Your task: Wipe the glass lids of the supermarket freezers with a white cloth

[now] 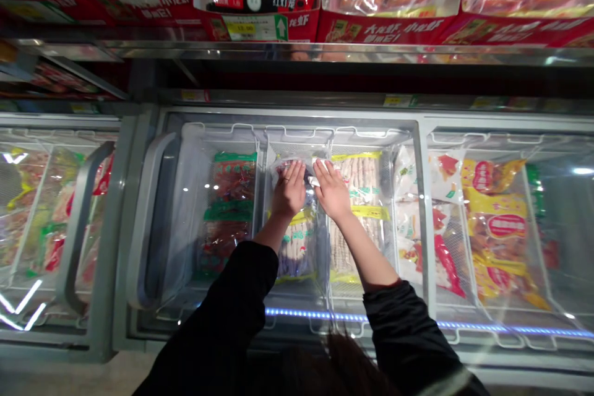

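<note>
Just above the centre of the frame, seen past two black sleeves (pixel 403 322), left hand (pixel 288 192) and right hand (pixel 333 193) side by side with a narrow gap between. Laid flat with fingers straight and pointing towards the top of the frame, close together on the left, slightly parted on the right; pinching nothing that shows. Apparently resting on the clear, glass-like lid with a pale grey frame (pixel 288 114); cannot confirm contact from this angle.

At the right hand's fingers, partly covered by them, a small, thin white piece (pixel 314 180), cloth or paper; cannot tell which, nor whether also under the left fingers. Likely to handle as light, soft and limp, apt to bunch or slide; best kept flat under the fingers or taken by a loose edge. By contrast, expect stiffness, weight and slipperiness from the lid; best gripped at the curved grey handle (pixel 142 229), left of centre and well apart from both hands.

Beneath the lid, clear bags with yellow edges and pale, slender contents (pixel 364 179).
</note>
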Tool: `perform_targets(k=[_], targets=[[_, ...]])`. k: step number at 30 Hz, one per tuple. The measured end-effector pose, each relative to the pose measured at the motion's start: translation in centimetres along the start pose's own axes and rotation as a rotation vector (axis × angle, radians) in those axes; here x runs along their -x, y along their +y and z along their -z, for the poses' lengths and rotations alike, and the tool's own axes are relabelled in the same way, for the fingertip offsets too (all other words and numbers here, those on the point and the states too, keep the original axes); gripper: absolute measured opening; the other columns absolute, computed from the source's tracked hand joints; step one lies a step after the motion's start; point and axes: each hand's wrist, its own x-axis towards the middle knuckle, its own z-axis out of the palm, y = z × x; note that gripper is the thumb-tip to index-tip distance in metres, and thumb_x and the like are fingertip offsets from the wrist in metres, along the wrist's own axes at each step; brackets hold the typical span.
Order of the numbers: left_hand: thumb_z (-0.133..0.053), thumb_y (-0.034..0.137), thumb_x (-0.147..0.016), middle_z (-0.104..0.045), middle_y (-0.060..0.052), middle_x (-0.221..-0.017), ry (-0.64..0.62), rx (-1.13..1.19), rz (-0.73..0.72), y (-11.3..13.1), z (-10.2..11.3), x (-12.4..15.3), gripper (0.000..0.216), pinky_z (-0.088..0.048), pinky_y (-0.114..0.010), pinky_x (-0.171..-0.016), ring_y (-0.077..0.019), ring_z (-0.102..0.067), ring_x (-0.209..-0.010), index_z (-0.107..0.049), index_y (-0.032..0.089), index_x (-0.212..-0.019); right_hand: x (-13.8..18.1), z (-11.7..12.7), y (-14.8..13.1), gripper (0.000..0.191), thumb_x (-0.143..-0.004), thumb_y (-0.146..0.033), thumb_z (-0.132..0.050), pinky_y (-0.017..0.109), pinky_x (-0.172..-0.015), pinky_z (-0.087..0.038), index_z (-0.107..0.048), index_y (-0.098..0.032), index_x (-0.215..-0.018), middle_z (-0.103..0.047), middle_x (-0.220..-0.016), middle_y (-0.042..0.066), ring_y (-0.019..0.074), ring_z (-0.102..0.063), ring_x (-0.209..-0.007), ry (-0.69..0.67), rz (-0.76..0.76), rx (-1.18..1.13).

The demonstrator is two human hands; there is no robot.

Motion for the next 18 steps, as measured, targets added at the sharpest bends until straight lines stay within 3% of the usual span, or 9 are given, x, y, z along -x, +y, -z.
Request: perform_targets(k=[5,9,13,18], targets=[[-0.033,0.017,-0.101,-0.044,-0.013,-0.159,0.066,-0.005,-0.024,0.0,0.0,0.1,0.056,-0.032,-0.047,-0.125,-0.0244,-0.034,-0.152,-0.040,0.013,-0.157,3.6,0.6,2.3,0.066,-0.096,-0.017,-0.039,0.045,-0.128,-0.028,-0.031,-0.023,-0.161,-0.033,-0.166,0.000,0.0208,-0.024,-0.156,-0.076,0.180,0.010],[-0.035,0.016,-0.100,-0.046,-0.014,-0.158,0.077,0.013,-0.028,0.1,0.1,0.1,0.058,-0.032,-0.047,-0.125,-0.0250,-0.035,-0.152,-0.038,0.013,-0.158,3.5,0.4,3.3,0.067,-0.096,-0.019,-0.039,0.051,-0.127,-0.030,-0.028,-0.024,-0.162,-0.035,-0.165,0.000,0.0229,-0.026,-0.155,-0.008,0.044,0.000],[-0.034,0.016,-0.100,-0.047,-0.015,-0.157,0.066,-0.005,-0.029,0.2,0.2,-0.1,0.055,-0.032,-0.046,-0.126,-0.0244,-0.035,-0.152,-0.043,0.010,-0.154,0.6,-0.1,1.4,0.065,-0.097,-0.020,-0.037,0.053,-0.127,-0.028,-0.030,-0.018,-0.161,-0.031,-0.167,0.003,0.0255,-0.021,-0.157,0.048,-0.073,-0.009],[-0.033,0.016,-0.100,-0.043,-0.013,-0.160,-0.029,-0.022,0.024,0.5,0.7,-0.2,0.055,-0.028,-0.044,-0.127,-0.0227,-0.030,-0.154,-0.043,0.010,-0.154,1.2,0.6,1.0,0.064,-0.096,-0.019,-0.039,0.048,-0.129,-0.026,-0.033,-0.022,-0.160,-0.032,-0.166,-0.001,0.0204,-0.020,-0.157,-0.086,0.157,-0.048]])
